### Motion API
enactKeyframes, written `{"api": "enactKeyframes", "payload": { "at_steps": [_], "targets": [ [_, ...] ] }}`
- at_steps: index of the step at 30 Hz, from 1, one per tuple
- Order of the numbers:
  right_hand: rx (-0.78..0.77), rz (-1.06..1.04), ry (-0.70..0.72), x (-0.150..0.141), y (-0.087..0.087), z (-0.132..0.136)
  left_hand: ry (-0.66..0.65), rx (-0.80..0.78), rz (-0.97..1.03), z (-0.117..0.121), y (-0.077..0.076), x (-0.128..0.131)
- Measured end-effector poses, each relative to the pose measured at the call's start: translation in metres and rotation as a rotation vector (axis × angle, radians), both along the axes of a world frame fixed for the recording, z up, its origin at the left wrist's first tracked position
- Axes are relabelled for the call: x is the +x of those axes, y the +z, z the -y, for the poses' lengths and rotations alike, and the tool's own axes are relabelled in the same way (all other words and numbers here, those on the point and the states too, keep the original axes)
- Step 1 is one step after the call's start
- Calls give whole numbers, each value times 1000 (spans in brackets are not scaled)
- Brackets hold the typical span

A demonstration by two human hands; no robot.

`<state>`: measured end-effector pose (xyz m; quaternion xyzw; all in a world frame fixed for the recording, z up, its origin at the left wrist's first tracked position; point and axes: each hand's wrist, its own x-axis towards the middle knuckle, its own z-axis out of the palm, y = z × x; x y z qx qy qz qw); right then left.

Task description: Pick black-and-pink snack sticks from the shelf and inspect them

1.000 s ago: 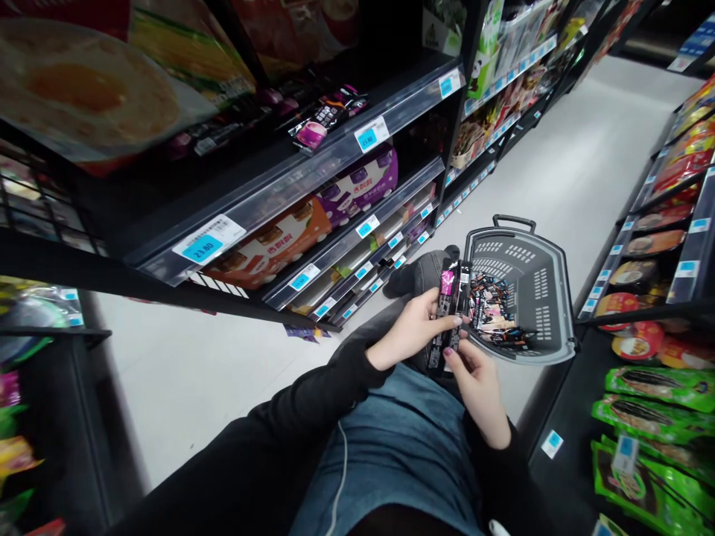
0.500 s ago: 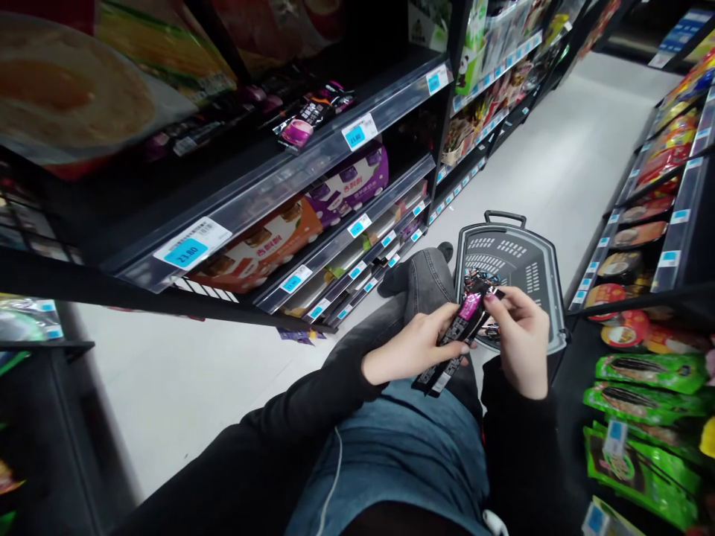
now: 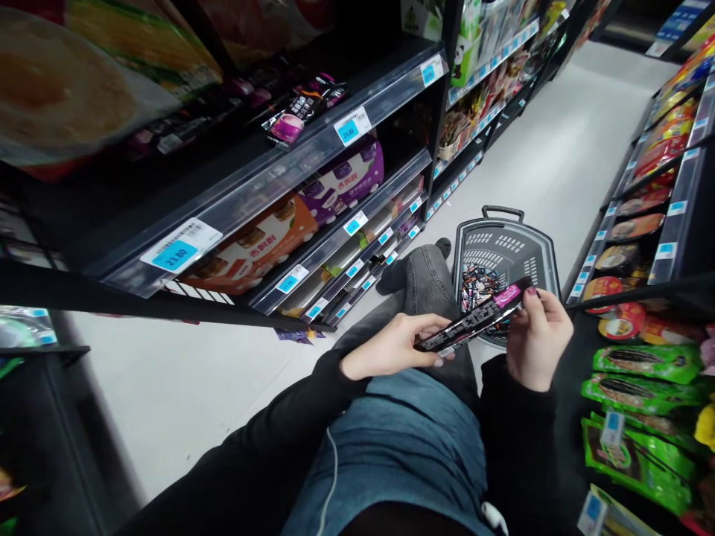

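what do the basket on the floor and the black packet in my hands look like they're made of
The basket looks like matte grey plastic, judging by its moulded slots and smooth rim. The packet seems to be thin, glossy film, possibly foil-lined: it shows bright highlights; the lining can't be seen.

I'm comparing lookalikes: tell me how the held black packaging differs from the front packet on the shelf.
The held packaging spans the left hand and right hand; the shelf packet lies flat. The held packaging shows a long, narrow strip; the shelf packet looks broader and shows a cup picture. Both are black with pinkish-purple areas.
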<state>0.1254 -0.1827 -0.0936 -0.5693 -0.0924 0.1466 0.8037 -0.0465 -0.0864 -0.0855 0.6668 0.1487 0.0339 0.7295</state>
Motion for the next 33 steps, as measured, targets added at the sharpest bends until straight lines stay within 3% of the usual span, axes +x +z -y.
{"api": "enactKeyframes", "payload": {
  "at_steps": [2,6,14,20,25,30,33],
  "targets": [
    [22,-37,-28,1,1,0,28,-112,25,-1,-2,-1],
    [19,-96,-71,4,2,3,143,-194,35,-4,-3,-3],
    [6,-103,39,9,-6,13,508,-27,126,-13,-7,-6],
    [-9,90,239,12,-10,26,505,78,275,-16,-8,-7],
    [-54,165,320,14,-14,35,572,245,213,-17,-4,-9],
    [-112,247,226,11,-14,35,636,316,199,-19,-5,-9],
    [-159,294,164,8,-10,33,564,339,166,-21,-3,-9]
  ]
}}
